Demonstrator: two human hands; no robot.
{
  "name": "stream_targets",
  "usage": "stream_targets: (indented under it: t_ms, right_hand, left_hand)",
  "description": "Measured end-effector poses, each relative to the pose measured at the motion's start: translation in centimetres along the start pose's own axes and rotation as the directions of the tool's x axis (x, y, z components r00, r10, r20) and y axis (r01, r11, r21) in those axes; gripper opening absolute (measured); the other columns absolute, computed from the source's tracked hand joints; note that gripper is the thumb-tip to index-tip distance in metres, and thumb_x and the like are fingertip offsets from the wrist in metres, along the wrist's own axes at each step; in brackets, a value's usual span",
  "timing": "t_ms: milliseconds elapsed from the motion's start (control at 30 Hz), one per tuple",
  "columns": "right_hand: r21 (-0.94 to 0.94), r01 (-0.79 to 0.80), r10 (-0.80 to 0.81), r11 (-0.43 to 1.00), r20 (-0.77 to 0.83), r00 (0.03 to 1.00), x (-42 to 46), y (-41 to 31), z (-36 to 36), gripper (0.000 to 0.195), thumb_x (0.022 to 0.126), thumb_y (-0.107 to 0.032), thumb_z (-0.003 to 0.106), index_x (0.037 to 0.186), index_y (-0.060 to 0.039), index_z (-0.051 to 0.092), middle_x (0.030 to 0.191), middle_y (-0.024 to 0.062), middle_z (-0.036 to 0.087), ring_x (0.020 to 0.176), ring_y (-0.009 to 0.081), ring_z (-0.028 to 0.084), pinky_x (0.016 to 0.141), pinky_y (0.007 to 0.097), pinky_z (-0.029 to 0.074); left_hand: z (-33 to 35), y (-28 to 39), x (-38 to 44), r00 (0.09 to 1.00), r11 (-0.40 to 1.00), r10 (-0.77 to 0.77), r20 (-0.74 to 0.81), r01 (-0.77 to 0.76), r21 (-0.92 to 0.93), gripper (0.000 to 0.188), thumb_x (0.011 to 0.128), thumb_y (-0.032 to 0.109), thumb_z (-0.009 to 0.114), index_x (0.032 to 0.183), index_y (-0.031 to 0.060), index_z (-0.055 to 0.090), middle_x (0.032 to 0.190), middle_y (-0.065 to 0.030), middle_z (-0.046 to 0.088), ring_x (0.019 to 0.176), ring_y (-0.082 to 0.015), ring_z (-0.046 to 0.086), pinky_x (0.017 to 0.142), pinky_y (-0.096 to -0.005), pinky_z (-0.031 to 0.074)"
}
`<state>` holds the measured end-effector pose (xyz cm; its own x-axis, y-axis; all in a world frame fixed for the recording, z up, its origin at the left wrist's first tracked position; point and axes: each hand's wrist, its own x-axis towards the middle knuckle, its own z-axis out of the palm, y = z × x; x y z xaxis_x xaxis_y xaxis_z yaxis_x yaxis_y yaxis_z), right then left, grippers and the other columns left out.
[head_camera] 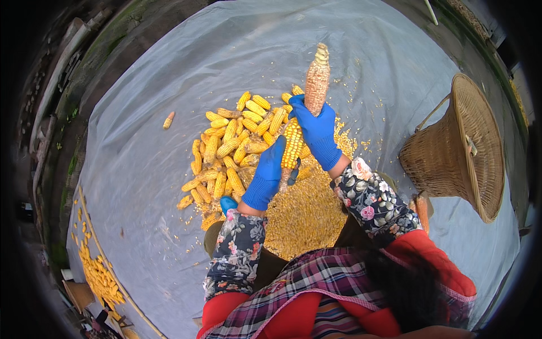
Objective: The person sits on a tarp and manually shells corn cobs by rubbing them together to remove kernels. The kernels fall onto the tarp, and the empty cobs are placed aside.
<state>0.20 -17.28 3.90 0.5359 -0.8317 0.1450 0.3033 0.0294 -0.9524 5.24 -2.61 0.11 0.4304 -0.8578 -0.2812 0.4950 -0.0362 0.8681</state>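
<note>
Blue work gloves cover both hands. My left hand (pixel 271 165) grips a yellow ear of dried corn (pixel 292 144), partly stripped of kernels, with its fingers wrapped underneath. In my right hand (pixel 317 129) is a bare corn cob (pixel 317 82), its tip pointing away from me. The lower end of this cob is hidden by the glove and lies close against the ear. Beneath and left of the hands is a pile of unshelled corn ears (pixel 228 146). Loose corn kernels (pixel 309 212) form a heap between my legs.
A pale plastic sheet (pixel 144 156) covers the ground. At right stands a woven basket (pixel 427 156) with a flared rim, bare cobs (pixel 422 212) beside it. A short cob (pixel 169 120) lies at left. Beyond a bamboo pole (pixel 101 250) are more corn ears (pixel 97 275).
</note>
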Motion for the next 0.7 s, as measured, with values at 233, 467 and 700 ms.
stream_targets:
  t_ms: [233,467,700]
  right_hand:
    - [0.202,-0.291,0.167,0.935,0.472,0.865,-0.3,-4.2,-1.0,0.039,0.095,-0.022,0.061,0.126,0.0021,0.061,0.112,0.008,0.067,0.101,0.0145,0.063,0.088,0.0303,0.051]
    - [-0.112,-0.129,0.154,0.985,0.255,0.955,-2.4,0.9,1.3,0.033,0.086,-0.019,0.073,0.112,-0.0003,0.067,0.101,0.006,0.07,0.09,0.0108,0.065,0.076,0.0274,0.052]
    - [-0.066,-0.003,0.017,0.998,0.222,0.975,-1.5,-0.7,0.3,0.033,0.088,-0.016,0.073,0.116,-0.0002,0.066,0.102,0.0061,0.07,0.089,0.0106,0.066,0.078,0.0274,0.053]
  left_hand:
    - [0.2,2.4,-1.6,0.978,0.98,0.145,-0.149,-0.121,0.155,0.055,0.101,0.049,0.047,0.115,-0.0031,0.057,0.079,-0.015,0.062,0.057,-0.0205,0.057,0.049,-0.0315,0.043]
    - [1.2,-1.7,0.0,0.845,0.754,0.431,-0.316,-0.145,0.641,0.053,0.1,0.039,0.053,0.126,-0.0072,0.05,0.092,-0.0272,0.064,0.081,-0.0366,0.066,0.069,-0.0431,0.052]
    - [0.4,1.0,-1.8,0.96,0.862,-0.062,0.273,0.189,-0.471,0.062,0.099,0.063,0.038,0.11,0.0044,0.057,0.071,-0.0072,0.057,0.048,-0.0147,0.048,0.042,-0.0276,0.038]
